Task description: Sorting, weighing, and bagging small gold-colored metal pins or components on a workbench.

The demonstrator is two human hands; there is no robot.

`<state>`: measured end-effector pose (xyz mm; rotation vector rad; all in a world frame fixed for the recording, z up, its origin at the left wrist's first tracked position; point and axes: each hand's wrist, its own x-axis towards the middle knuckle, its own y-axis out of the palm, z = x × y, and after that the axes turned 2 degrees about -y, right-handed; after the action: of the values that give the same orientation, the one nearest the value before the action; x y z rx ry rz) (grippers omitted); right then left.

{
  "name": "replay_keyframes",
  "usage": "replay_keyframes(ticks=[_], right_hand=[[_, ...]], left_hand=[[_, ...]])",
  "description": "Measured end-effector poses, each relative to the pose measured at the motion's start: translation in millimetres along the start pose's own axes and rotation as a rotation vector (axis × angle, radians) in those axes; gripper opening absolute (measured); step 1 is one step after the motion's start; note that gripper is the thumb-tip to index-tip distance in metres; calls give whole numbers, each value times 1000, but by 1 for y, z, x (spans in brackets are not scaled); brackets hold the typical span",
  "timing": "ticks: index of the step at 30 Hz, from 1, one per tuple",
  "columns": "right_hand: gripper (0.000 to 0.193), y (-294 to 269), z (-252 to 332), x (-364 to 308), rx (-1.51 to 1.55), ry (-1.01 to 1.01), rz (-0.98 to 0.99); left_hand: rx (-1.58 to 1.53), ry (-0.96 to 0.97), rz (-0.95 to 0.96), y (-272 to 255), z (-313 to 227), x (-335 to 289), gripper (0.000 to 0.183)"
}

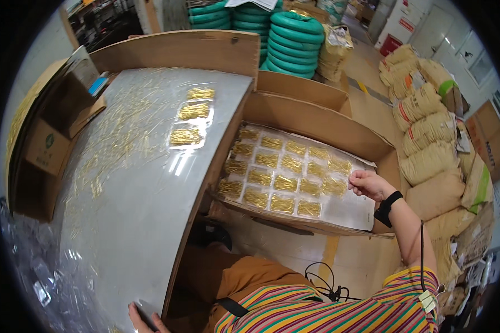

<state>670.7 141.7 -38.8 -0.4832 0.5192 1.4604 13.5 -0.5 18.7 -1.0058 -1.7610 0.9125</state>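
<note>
Where rows of flat, clear plastic packs of thin gold sticks (285, 183) are laid at the middle right of the frame, they are held in a long, open, brown cardboard box (316, 115). One clear plastic pack (333, 187), at the right end of the rows, is touched by the bare right hand (370, 186). Finger and thumb are kept close together, and the pack's right edge seems to be pinched between them. The pack is found just left of the fingertips, its long side running roughly left to right, toward the hand. White flat card (347, 213) is seen below it. The right hand is much the nearer one; the left hand (141, 322) is placed well apart, at the bottom left of the frame, by the edge of the smooth grey table (139, 222). It is partly cut off, and whether anything is held in it cannot be told. Three more clear packs (194, 111) are set in a line at the upper middle, with loose gold sticks (122, 130) spread to their left
</note>
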Motion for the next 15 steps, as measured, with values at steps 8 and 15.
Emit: replay_keyframes(ticks=[8, 15], right_hand=[[15, -56, -77, 10, -75, 284, -3], [18, -37, -109, 30, -39, 431, 42]], left_hand=[[62, 55, -12, 4, -6, 1, 43], [112, 52, 1, 4, -7, 1, 41]])
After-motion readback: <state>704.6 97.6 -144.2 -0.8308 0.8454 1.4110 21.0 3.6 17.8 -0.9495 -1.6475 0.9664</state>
